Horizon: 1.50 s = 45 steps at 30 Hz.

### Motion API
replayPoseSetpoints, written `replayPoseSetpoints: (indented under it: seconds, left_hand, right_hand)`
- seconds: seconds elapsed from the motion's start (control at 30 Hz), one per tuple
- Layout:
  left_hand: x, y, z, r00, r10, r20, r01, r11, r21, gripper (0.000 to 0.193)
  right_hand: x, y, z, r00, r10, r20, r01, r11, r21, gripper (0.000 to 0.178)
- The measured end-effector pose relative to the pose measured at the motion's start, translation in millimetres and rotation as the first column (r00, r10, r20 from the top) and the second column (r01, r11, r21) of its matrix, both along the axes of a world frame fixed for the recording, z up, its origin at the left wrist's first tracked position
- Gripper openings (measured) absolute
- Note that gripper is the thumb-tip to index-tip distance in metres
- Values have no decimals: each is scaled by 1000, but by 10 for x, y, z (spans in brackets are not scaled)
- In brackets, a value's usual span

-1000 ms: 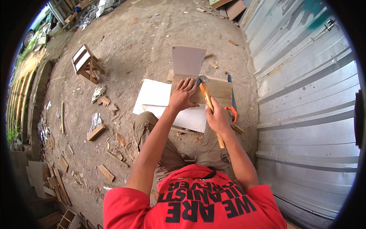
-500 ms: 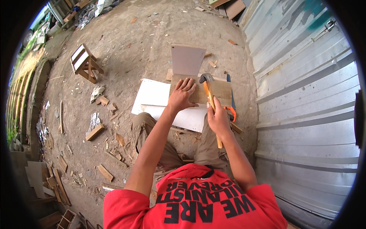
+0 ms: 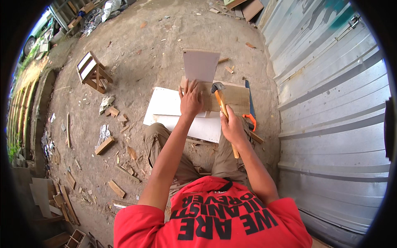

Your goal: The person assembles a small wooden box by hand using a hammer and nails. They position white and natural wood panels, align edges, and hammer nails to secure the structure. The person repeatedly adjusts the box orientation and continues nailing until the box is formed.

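Note:
My right hand [image 3: 234,128] is closed around the wooden handle of a hammer [image 3: 221,103], whose dark metal head hovers over or rests on a brown wooden board [image 3: 235,98]; I cannot tell which. Flat on that board's left part lies my left hand [image 3: 191,99], fingers pointing away from me near the foot of a pale upright panel [image 3: 201,65]. The panel stands at the board's far edge. Beneath the board, white sheets [image 3: 165,101] spread across in front of my knees. No nail can be made out.
A handsaw with an orange handle [image 3: 252,121] lies at the board's right end. Corrugated metal sheeting [image 3: 331,124] rises on the right. To the left, a small wooden stool [image 3: 93,72] stands on the dirt floor among wood offcuts [image 3: 104,145] and scraps.
My left hand has slid left along the board, its fingers now closer to the upright panel's foot. The hammer has shifted slightly left and nearer, still in my right hand.

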<state>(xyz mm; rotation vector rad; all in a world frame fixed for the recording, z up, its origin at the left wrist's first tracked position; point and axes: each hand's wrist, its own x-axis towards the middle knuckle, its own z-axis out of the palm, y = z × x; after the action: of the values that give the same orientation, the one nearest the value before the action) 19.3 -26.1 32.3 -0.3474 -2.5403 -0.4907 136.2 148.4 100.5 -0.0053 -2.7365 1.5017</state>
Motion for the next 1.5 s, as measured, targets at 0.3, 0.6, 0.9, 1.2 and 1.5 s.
replayPoseSetpoints:
  seconds: [0.3, 0.6, 0.9, 1.2, 1.5]
  left_hand:
    - [-59, 58, 124, 891, 168, 421, -313, 900, 304, 61]
    - [-26, 100, 254, 860, 191, 473, -319, 925, 206, 81]
    - [-22, 104, 283, 853, 187, 487, -322, 923, 209, 85]
    - [-23, 111, 265, 857, 190, 480, -324, 921, 215, 87]
    - [-41, 94, 216, 855, 190, 482, -333, 915, 230, 88]
  right_hand:
    - [41, -36, 22, 999, -20, -42, 19, 1000, -21, 34]
    - [18, -28, -79, 949, -97, 300, 249, 816, -523, 22]
    - [57, -81, -39, 949, -41, 311, 222, 790, -571, 20]
    - [51, -81, -17, 950, -43, 309, 230, 767, -599, 20]
    - [57, -140, 109, 999, -48, 1, 48, 997, -63, 46]
